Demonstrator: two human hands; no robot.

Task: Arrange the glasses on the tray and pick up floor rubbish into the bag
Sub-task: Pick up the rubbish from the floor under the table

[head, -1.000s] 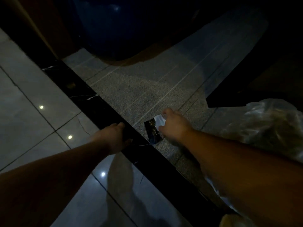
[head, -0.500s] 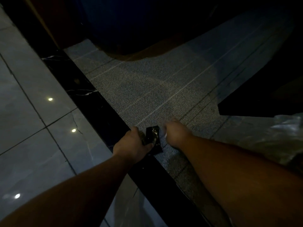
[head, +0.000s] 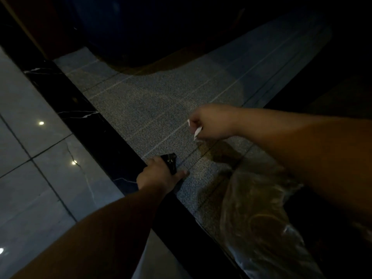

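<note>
The scene is dim. My left hand (head: 161, 174) is down at the carpet's edge, closed on a black shiny wrapper (head: 170, 161) that sticks out above its fingers. My right hand (head: 211, 122) is raised above the carpet, fist closed on a scrap of white paper (head: 196, 131) whose tips poke out at its left side. A clear plastic bag (head: 261, 218) lies crumpled on the floor at the lower right, below my right forearm. No glasses or tray are in view.
Grey carpet (head: 161, 105) with thin pale lines runs diagonally through the middle. A black marble strip (head: 96, 125) borders it, with glossy grey tiles (head: 30, 158) to the left. Dark furniture (head: 332, 87) stands at the right, a dark rounded shape (head: 130, 37) at the top.
My right hand has lifted up and to the right with the white paper. My left hand has closed on the black wrapper. The plastic bag has come back into view below my right arm.
</note>
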